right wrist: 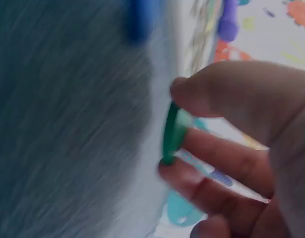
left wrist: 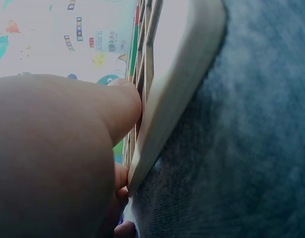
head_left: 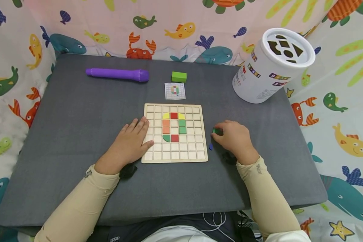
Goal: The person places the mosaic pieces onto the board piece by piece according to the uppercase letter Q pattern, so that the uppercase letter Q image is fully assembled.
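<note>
A wooden grid board (head_left: 189, 156) lies on the grey table, with yellow, red, orange and green tiles set in several of its cells. My left hand (head_left: 128, 144) rests flat on the board's left edge, fingers spread, the thumb (left wrist: 126, 99) on its rim. Just right of the board, my right hand (head_left: 234, 136) pinches a green tile (right wrist: 173, 131) between thumb and fingertips, close over the table. A small blue tile (head_left: 210, 146) lies on the table between that hand and the board's right edge.
Behind the board lie a pattern card (head_left: 174, 91) and a green block (head_left: 179, 77). A purple stick shaped like a microphone (head_left: 118, 74) lies at the back left. At the back right stands a white tub (head_left: 254, 84) whose lid has shaped holes.
</note>
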